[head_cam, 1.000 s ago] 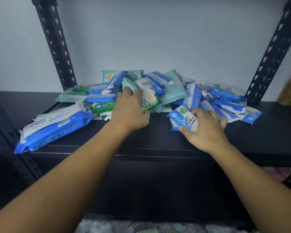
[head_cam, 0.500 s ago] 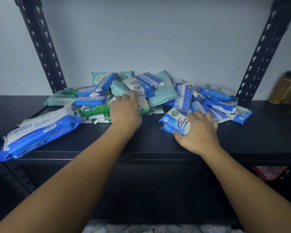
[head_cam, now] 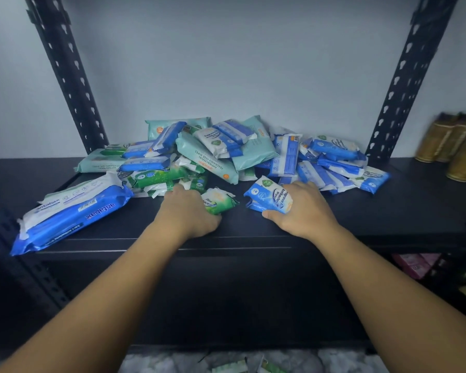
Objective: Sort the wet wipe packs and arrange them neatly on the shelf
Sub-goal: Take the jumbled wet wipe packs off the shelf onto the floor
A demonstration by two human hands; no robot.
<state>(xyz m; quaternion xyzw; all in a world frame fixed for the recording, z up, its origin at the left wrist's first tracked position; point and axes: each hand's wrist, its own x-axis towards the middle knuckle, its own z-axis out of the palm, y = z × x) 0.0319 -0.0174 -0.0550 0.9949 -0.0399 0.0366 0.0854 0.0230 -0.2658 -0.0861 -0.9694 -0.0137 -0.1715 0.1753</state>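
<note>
A jumbled heap of wet wipe packs (head_cam: 226, 154) in blue, teal and green lies at the back of the black shelf (head_cam: 253, 238). My left hand (head_cam: 187, 214) grips a small green and white pack (head_cam: 218, 201) pulled out in front of the heap. My right hand (head_cam: 301, 211) holds a small blue and white pack (head_cam: 269, 196) just above the shelf board. A large blue pack (head_cam: 73, 211) lies at the left, hanging over the shelf's front edge.
Black perforated uprights stand at the back left (head_cam: 65, 76) and back right (head_cam: 404, 76). Gold-coloured containers (head_cam: 452, 149) stand on the shelf at the far right. Bare board runs along the front. A lower shelf holds pink items (head_cam: 414, 265).
My left hand has drawn back from the heap toward the front with a green pack in its grip. My right hand still holds the blue pack in about the same spot.
</note>
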